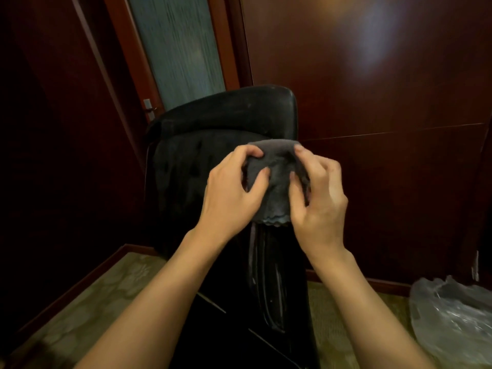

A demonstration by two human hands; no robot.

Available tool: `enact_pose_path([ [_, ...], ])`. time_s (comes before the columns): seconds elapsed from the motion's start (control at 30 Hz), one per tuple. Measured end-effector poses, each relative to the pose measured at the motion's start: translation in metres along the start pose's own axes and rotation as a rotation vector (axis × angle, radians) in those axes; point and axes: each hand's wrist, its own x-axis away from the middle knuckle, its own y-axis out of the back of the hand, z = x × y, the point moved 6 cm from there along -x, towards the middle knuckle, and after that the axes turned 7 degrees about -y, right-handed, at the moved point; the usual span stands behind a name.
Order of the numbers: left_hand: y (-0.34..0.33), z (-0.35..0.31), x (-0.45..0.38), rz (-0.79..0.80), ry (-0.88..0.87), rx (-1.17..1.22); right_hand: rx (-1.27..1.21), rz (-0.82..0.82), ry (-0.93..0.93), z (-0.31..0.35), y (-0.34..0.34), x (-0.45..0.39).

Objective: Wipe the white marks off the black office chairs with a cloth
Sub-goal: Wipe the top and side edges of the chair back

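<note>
Against dark wood panelling, black office chair [213, 161], pale streaks low on its back. Before its upper back, grey cloth [274, 182], bunched, pinched on either side by left hand [234, 193] and right hand [316, 198], fingers curled.

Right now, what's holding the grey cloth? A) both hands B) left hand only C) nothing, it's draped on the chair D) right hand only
A: the left hand and the right hand each pinch a side of the cloth, held in front of the black chair.
</note>
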Motion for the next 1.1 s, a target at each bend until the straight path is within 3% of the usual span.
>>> enact_pose_path([
  [0.13, 0.004, 0.001, -0.008, -0.082, -0.009, 0.028, -0.053, -0.041, 0.173, 0.0, 0.002, -0.005],
  [0.4, 0.004, 0.01, -0.011, -0.202, 0.051, 0.105, 0.133, 0.138, 0.206, -0.001, -0.004, -0.024],
  [0.5, 0.005, 0.01, -0.014, -0.185, 0.053, 0.135, 0.154, 0.119, 0.275, 0.004, -0.007, -0.028],
  [0.63, 0.006, 0.016, -0.022, -0.183, 0.054, 0.056, 0.287, 0.165, 0.178, 0.004, -0.015, -0.043],
  [0.83, 0.002, 0.022, -0.01, 0.057, -0.085, -0.005, 0.421, 0.253, 0.215, 0.008, -0.02, -0.05],
  [1.1, 0.003, 0.022, 0.052, -0.057, -0.046, -0.047, 0.408, 0.277, 0.254, 0.018, -0.029, -0.001],
])
